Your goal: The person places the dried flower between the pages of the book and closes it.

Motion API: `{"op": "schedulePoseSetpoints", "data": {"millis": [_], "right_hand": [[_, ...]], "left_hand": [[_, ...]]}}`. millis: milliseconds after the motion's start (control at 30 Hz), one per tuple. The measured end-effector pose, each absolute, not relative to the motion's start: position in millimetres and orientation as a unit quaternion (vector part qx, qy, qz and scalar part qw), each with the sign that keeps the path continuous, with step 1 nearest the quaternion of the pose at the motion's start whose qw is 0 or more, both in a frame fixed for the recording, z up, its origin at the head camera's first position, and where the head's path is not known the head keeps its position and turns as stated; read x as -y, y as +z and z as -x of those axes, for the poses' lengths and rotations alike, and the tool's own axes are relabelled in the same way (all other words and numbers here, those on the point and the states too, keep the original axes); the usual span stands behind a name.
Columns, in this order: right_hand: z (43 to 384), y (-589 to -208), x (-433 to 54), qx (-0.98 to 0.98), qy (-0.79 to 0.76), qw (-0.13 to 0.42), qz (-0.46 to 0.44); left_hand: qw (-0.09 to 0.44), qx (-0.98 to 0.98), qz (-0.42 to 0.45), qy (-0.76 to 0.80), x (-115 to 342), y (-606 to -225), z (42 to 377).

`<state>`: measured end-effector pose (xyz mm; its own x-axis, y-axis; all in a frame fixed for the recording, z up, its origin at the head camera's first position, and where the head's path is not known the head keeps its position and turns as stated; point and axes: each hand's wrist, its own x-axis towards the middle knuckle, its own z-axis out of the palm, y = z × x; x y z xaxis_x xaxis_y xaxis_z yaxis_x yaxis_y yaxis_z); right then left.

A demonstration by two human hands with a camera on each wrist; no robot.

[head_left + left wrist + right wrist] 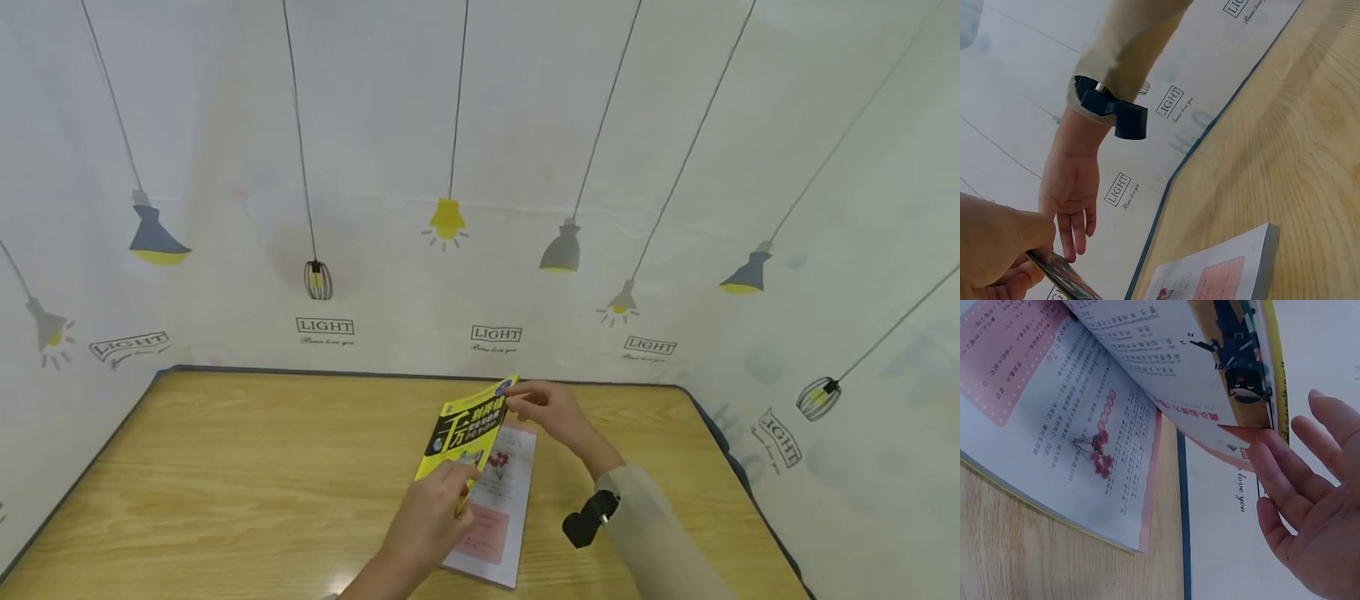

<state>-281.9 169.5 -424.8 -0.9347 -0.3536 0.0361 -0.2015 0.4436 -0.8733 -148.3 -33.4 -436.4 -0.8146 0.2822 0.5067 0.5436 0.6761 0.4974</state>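
A paperback book with a yellow and black cover [468, 425] stands open, one side lifted and tilted, the other lying flat with a white and pink page [1104, 431] showing. My left hand [431, 512] grips the near edge of the lifted side, thumb and fingers pinching it in the left wrist view. At the far upper corner is my right hand [555, 412]. Its fingertips [1263, 447] touch the page edges there, and the other fingers are loosely extended. Inside the lifted side, a page with a cartoon figure in dark blue [1238, 356] shows.
The book rests on a wood-grain table [247, 467] with a dark edge. A pale wall covering [375, 167] printed with hanging lamps rises behind and at both sides. A black wrist device [588, 521] sits on the right sleeve.
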Motion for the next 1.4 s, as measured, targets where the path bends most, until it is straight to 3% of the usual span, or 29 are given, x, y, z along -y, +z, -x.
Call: {"op": "schedulePoseSetpoints", "data": {"millis": [333, 667, 933, 1400], "right_hand": [[280.1, -426.2, -163.0, -0.868, -0.468, 0.094, 0.137], [275.7, -441.5, -173.0, -0.889, -0.438, 0.086, 0.099], [272.5, -463.3, -183.0, -0.888, -0.446, 0.083, 0.074], [263.8, -506.3, -189.2, -0.891, -0.449, 0.061, 0.038]], "left_hand": [[0.185, 0.890, 0.280, -0.310, 29.9, -447.4, 145.9], [0.105, 0.868, 0.345, -0.340, 39.4, -474.7, 148.6], [-0.010, 0.895, 0.304, -0.325, 53.7, -498.5, 152.7], [-0.032, 0.916, 0.259, -0.305, 77.7, -528.1, 160.1]]}}
